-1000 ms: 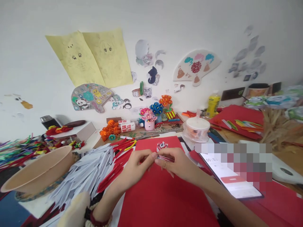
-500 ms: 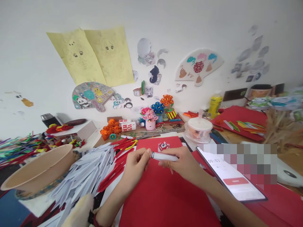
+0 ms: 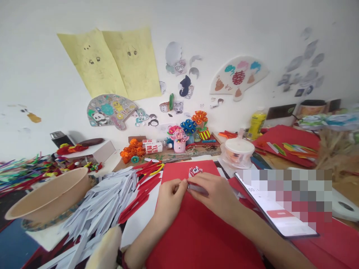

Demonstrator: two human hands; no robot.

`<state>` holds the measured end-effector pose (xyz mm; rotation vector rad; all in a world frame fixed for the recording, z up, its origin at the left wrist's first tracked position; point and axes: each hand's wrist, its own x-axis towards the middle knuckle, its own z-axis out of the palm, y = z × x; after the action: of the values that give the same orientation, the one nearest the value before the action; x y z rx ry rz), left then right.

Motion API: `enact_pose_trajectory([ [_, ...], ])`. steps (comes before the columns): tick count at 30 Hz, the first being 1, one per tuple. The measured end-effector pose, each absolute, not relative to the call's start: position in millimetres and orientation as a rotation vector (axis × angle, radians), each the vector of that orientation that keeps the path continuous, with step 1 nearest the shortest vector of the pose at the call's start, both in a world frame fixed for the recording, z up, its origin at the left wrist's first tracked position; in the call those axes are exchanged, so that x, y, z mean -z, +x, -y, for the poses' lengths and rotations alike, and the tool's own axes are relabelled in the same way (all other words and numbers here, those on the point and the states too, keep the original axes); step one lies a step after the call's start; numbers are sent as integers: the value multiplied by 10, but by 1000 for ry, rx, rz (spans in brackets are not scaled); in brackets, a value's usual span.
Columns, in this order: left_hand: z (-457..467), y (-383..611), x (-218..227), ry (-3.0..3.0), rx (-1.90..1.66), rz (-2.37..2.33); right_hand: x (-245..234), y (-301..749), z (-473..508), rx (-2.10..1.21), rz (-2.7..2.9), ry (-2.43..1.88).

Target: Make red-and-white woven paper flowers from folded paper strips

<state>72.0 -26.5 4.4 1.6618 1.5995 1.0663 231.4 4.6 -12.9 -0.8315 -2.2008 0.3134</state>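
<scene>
A small folded paper strip [image 3: 201, 190] is held between the two hands, above a red sheet of paper [image 3: 213, 231]. One end is pinched by the left hand [image 3: 171, 198], its thumb and fingertips closed together. By the right hand [image 3: 217, 192] the strip is gripped along its length, the fingers curved and only slightly parted around it. The fold itself is mostly hidden by the fingers, so its exact shape cannot be told. Just beyond the right fingers, a red-and-white paper ornament [image 3: 194, 171] is seen lying on the red sheet. To the left, white strips [image 3: 103, 201] are heaped beside red strips [image 3: 137, 201]; to the right, a phone [image 3: 280, 215] is laid flat
</scene>
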Motion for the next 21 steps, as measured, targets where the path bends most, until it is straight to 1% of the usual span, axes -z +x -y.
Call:
enact_pose_trajectory([
  [4,274,744,-26,1608,-1074,-1603,136,2295,-22,-133,2216,-762],
  [9,252,745,46,1462,-1071,-1528,153,2280,-21,-130,2227,-752],
  [12,257,736,26,1403,-1058,-1485,130,2291,-24,-311,2194,-768],
  [16,270,662,-72,1333,-1028,-1427,15,2320,-21,-735,2077,-739],
  [18,276,621,-105,1299,-1010,-1396,-33,2328,-21,-840,2052,-719],
  [21,294,606,-113,1247,-977,-1351,-52,2324,-22,-907,2060,-714],
])
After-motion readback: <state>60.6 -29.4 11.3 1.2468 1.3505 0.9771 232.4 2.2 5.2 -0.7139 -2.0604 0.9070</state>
